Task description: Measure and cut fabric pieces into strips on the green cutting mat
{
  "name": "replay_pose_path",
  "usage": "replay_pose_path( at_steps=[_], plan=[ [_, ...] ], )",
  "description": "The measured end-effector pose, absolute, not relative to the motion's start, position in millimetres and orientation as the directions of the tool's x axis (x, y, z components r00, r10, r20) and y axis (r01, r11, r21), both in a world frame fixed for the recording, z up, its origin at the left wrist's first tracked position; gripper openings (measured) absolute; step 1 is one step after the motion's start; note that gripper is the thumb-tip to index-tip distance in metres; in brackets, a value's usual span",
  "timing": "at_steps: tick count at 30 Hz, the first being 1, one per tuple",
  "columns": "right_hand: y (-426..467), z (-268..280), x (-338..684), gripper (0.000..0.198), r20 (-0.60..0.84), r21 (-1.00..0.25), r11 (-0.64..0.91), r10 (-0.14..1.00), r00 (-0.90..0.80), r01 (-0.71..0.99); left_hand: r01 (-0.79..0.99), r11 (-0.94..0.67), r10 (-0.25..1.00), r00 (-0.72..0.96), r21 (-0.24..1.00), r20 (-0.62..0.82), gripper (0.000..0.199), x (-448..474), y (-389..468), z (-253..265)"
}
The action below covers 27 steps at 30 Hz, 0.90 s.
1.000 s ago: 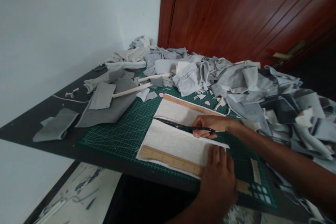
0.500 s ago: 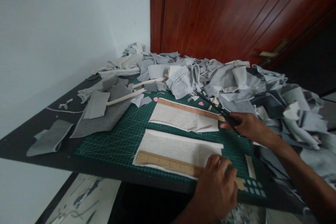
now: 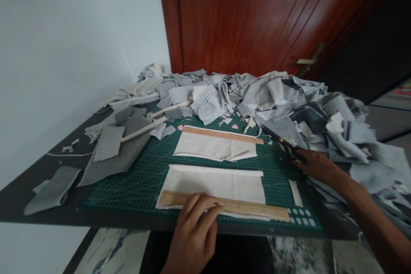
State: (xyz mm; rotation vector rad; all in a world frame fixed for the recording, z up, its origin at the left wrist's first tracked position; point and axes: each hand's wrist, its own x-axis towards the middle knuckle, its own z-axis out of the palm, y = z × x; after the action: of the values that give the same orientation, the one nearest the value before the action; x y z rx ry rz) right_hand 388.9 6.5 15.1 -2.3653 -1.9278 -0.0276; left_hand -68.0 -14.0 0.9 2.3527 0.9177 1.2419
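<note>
Right hand (image 3: 316, 165) grip clamped on black scissors (image 3: 283, 142), by scrap pile (image 3: 266, 92), left hand (image 3: 194, 230) on near ruler (image 3: 252, 209), can't tell if that grip is pinched, near ruler along front edge of near cloth (image 3: 218, 183), far cloth (image 3: 213, 147) beyond with far ruler (image 3: 224, 135), both on green mat (image 3: 146, 195)

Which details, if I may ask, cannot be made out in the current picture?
All in the head view:
Near ruler: markings too small; one stretch is covered by the left hand.
Scissors: handles partly hidden by the right hand.
Cloth pile: lower layers hidden by those on top.
Right arm: cut off by the picture's edge.
</note>
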Motion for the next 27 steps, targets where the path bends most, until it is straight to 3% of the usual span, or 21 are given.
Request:
replay_pose_path(
  at_steps=[3,6,12,19,24,27],
  plan=[
    [14,39,360,0.019,0.126,-0.032,-0.161,0.978,0.164,0.986,0.508,-0.701,0.702,0.364,0.502,0.612,0.035,-84,-5,-3],
    [31,62,309,0.028,0.236,-0.124,0.03,0.972,0.0,0.992,0.559,-0.694,0.701,0.376,0.455,0.607,0.037,-88,-1,-10],
    [99,48,235,0.028,0.183,-0.231,0.367,0.926,-0.33,0.901,0.62,-0.688,0.7,0.426,0.378,0.573,0.034,-84,-2,-10],
    [139,17,232,0.031,0.217,-0.135,0.371,0.916,-0.338,0.919,0.59,-0.657,0.742,0.398,0.469,0.54,0.031,-82,-5,-11],
    [138,34,219,0.03,0.092,0.058,0.317,0.942,-0.321,0.947,0.588,-0.647,0.754,0.4,0.485,0.521,0.03,-81,-5,-10],
    [142,41,217,0.03,0.045,0.103,0.294,0.953,-0.299,0.95,0.591,-0.653,0.747,0.398,0.474,0.533,0.031,-81,-5,-11]
  ],
)
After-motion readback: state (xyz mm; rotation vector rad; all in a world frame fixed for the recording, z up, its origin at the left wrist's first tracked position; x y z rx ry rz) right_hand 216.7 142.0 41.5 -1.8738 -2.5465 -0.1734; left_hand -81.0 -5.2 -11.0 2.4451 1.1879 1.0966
